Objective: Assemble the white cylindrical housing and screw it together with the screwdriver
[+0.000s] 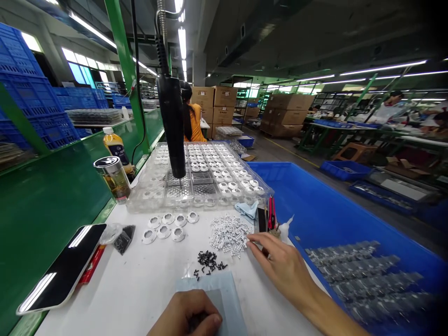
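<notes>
My right hand (280,266) reaches over the white table (140,289), fingers stretched out, fingertips touching the edge of a pile of small white pins (229,235). My left hand (187,315) rests near the front edge, fingers curled closed on a grey part lying on a pale blue pad (224,291). Small black screws (208,261) lie scattered between the hands. Several white round rings (168,226) sit farther back on the left.
A clear tray of rings (210,175) stands behind, with a black powered screwdriver (173,126) hanging over it. A blue bin of grey metal parts (350,252) is at right. A phone (61,270), a jar (114,179) and a bottle (117,149) stand at left. A person in orange (194,119) works beyond.
</notes>
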